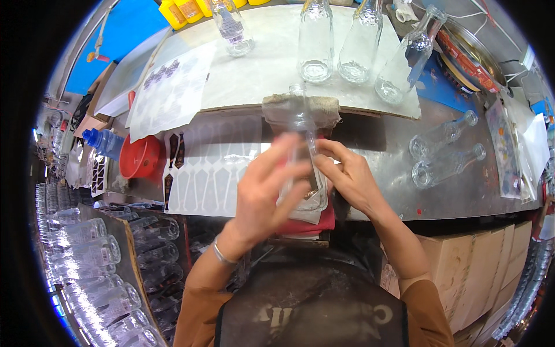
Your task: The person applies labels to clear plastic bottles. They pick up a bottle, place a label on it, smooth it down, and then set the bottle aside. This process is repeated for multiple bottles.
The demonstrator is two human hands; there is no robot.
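A clear glass bottle lies in front of me, its neck pointing away across a folded grey cloth. My left hand is over the left side of its body, fingers apart and smeared by motion; whether they touch the glass is unclear. With thumb and fingers closed at the bottle's right shoulder, my right hand steadies it. Red cloth shows under the near end. A white sheet with tie-shaped outlines lies left of the bottle, with a few dark stickers at its left edge.
Several clear bottles stand on the white board, and two lie on the metal table at right. At left are a red bowl, a blue-capped bottle and crates of bottles. Cardboard boxes stand lower right.
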